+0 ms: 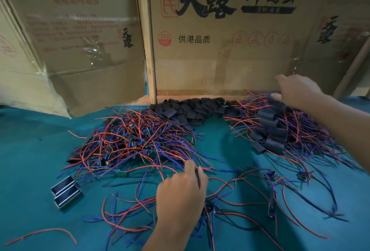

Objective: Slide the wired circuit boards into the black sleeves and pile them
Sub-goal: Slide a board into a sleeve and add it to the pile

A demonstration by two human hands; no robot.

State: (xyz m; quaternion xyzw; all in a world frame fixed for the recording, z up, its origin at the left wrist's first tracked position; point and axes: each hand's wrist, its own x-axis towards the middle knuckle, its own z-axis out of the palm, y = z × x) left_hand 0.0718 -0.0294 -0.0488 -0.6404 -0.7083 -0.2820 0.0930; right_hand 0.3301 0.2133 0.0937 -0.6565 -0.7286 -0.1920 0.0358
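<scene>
A tangled heap of wired circuit boards with red and blue leads lies at centre left on the teal cloth. Empty black sleeves are heaped at the back against the cardboard box. At the right sits the pile of sleeved boards, wires fanning out. My left hand is low at the centre, fingers curled, pinching wires at the near edge of the heap. My right hand reaches over the back of the sleeved pile, its fingers on a dark sleeve; the grip itself is blurred.
Cardboard boxes wall off the back. Two small metal-framed parts lie at the left on the cloth. Loose wires and a few stray boards are scattered across the front and right.
</scene>
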